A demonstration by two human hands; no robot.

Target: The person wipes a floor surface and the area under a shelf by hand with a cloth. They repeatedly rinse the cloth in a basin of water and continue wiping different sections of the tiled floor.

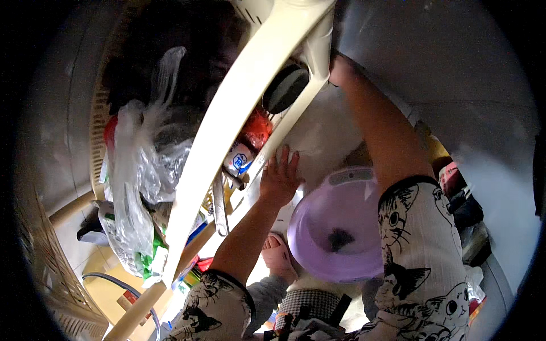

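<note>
A cream plastic rack slants across the middle, with several things on its lower level. My left hand lies flat with fingers spread beside the rack's lower rail, over or against it; nothing is in it. My right arm reaches far up along the other side, and my right hand is at the rack's end post. The fingers of that hand are blurred and mostly hidden, so their grip does not show. Below both arms stands a purple basin with a dark patch in its bottom, a cloth or scrubber perhaps.
On the rack are a dark round object, a red bag and a metal wrench-like tool. Clear plastic bags crowd the left. A wooden pole lies lower left. Dark items line the right wall.
</note>
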